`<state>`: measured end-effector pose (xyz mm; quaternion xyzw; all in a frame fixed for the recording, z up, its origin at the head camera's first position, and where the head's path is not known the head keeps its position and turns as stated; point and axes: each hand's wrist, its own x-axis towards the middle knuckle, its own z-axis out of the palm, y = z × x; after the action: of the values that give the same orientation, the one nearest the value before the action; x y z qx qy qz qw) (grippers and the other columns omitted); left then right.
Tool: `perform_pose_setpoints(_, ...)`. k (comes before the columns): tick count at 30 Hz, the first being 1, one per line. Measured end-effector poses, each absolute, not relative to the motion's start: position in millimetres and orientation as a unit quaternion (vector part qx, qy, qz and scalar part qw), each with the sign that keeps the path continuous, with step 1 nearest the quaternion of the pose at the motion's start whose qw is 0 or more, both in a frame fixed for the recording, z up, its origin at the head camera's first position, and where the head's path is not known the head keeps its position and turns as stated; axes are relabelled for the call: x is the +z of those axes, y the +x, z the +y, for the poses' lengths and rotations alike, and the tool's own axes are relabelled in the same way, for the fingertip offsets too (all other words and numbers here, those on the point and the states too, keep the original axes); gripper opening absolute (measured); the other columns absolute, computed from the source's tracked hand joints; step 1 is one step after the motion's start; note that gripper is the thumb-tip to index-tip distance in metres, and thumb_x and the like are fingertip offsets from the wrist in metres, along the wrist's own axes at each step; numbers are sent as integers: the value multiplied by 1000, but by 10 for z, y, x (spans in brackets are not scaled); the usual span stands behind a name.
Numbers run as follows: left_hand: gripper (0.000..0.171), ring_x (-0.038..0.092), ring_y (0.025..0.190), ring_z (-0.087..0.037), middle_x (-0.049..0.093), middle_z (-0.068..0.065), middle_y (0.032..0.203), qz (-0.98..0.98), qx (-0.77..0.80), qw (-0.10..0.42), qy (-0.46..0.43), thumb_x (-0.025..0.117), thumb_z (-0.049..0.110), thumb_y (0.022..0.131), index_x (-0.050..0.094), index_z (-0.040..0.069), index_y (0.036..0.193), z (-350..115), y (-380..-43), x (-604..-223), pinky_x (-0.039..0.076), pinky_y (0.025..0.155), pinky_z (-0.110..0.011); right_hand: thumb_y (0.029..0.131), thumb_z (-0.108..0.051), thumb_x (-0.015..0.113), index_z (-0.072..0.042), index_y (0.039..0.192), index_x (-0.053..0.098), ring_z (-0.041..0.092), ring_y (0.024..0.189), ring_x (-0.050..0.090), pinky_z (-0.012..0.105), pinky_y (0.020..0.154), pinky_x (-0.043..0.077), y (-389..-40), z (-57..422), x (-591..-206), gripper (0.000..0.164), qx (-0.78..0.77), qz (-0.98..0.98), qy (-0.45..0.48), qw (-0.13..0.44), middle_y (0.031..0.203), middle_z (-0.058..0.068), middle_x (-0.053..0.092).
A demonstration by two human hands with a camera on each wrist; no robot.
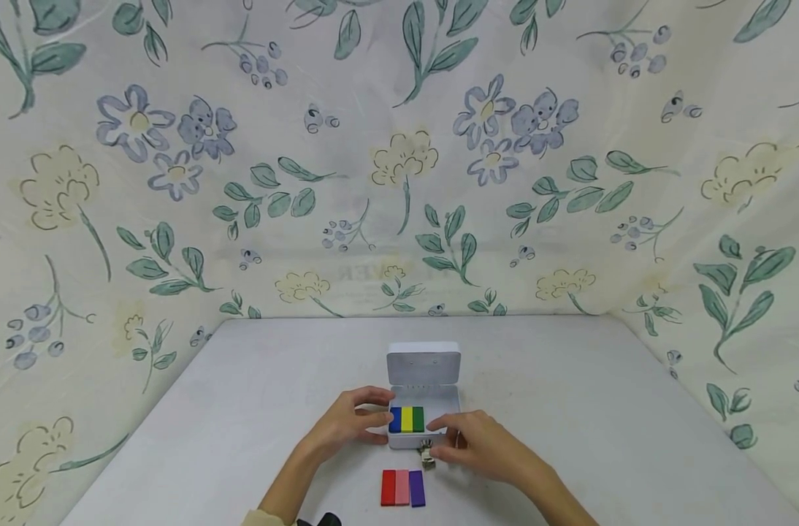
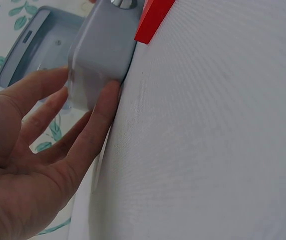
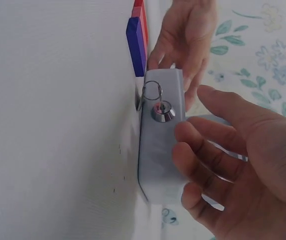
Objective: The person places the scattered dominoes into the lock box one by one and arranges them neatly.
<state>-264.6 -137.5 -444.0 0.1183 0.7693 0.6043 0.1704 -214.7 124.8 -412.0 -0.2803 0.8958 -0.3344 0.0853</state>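
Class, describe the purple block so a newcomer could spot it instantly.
On the white table stands an open grey box. Below it in the head view lie three blocks in a row. The purple block is the rightmost; its neighbours are pink and red.

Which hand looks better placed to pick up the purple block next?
The right hand, probably: it appears to hold nothing and sits nearer the purple block, while the left hand touches the left end of the box.

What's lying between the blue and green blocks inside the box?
The yellow block lies between the blue block and the green block in the open box; the head view shows all three side by side.
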Motion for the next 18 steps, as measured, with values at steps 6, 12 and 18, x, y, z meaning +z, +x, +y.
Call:
perform_pose_setpoints(6,47,62,110,-25,54,-19,136,771,602,170,117,70,18,90,57,4,133,-1371,-2643,-4445,63,77,-39,89,-34,71,-10,118,69,-1,62,50,14,55,46,-2125,1232,-4147,38,-343,892,-281,91,73,-12,59)
perform_pose_setpoints(12,47,62,110,-24,54,-19,137,770,604,171,117,70,18,90,56,4,133,-1371,-2639,-4454,63,78,-40,88,-36,72,-11,121,67,0,60,49,15,53,45,-2111,1210,-4164,41,-343,891,-279,98,69,-12,56)
perform_pose_setpoints(18,47,62,109,-24,53,-19,137,766,607,173,121,70,19,91,56,3,133,-1376,-2654,-4452,63,79,-40,86,-35,74,-13,121,66,0,61,49,14,54,45,-2104,1209,-4153,42,-345,890,-281,101,69,-13,56)
